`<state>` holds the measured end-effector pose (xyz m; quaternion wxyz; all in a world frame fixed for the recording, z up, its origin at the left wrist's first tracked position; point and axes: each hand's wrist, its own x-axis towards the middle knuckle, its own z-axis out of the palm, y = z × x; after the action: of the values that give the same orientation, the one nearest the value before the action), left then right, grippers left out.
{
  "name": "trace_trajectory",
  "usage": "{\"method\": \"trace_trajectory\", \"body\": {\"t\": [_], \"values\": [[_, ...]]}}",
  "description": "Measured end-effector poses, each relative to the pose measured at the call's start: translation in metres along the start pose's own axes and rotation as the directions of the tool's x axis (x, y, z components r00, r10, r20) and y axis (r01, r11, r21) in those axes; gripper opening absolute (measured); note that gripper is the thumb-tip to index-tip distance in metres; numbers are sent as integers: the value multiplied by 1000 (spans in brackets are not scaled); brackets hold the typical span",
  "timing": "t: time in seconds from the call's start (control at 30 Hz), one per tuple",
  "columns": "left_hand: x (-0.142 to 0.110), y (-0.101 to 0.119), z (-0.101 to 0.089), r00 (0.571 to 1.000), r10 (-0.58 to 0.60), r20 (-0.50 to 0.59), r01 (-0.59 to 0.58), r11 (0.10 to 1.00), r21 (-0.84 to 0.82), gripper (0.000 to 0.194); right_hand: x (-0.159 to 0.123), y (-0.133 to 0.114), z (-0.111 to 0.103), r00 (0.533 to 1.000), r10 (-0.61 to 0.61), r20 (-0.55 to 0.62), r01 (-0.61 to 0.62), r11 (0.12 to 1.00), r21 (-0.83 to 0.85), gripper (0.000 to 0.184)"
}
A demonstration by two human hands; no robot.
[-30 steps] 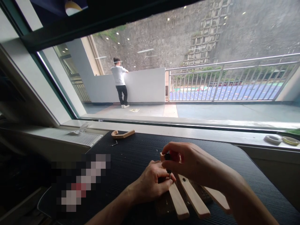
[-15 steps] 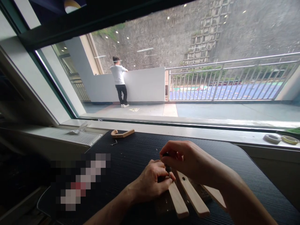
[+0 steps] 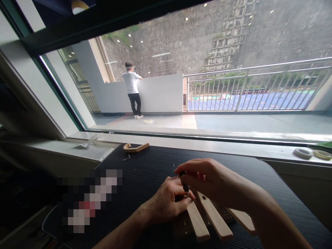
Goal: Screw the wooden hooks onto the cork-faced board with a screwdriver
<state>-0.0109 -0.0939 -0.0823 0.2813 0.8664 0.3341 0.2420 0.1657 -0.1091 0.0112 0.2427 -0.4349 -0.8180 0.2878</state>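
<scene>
My right hand (image 3: 204, 174) is closed on a small screwdriver (image 3: 184, 183) with a dark handle. The tool points down, its metal tip between the fingertips of my left hand (image 3: 169, 200). Those left fingers are closed around the upper end of a pale wooden strip (image 3: 198, 224), and they hide the exact spot where the tip meets it. To the right lies a second wooden strip (image 3: 216, 218) with a dark round hole near its top. A third pale strip (image 3: 243, 221) shows partly beneath my right forearm.
On the black table (image 3: 145, 166), a curved wooden hook (image 3: 136, 148) lies at the back left, with small screws (image 3: 127, 158) close by. Tape rolls (image 3: 303, 153) rest on the right of the sill. A blurred-out strip (image 3: 93, 200) is at left; a person (image 3: 132, 88) stands outside the window.
My right hand has turned and dropped slightly, its fingers straighter on the screwdriver handle, and the forearm has shifted right. My left hand stays put on the strip.
</scene>
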Motion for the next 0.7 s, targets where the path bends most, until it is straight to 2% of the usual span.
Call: {"method": "trace_trajectory", "body": {"t": [0.23,0.43,0.57,0.7], "values": [[0,1,2,999,-16,-29,16,1000,18,15,4,4,0,999,23,-40,-23,1000,-15,21],[0,0,2,998,-57,-16,57,998,-5,16,6,1,3,996,41,-82,-49,994,-103,18],[0,1,2,999,-37,-11,37,999,-22,16,5,0,3,997,33,-75,-43,990,-137,21],[0,-1,3,999,-25,-30,24,999,-26,14,3,-1,2,999,-15,-46,11,995,-99,32]]}}
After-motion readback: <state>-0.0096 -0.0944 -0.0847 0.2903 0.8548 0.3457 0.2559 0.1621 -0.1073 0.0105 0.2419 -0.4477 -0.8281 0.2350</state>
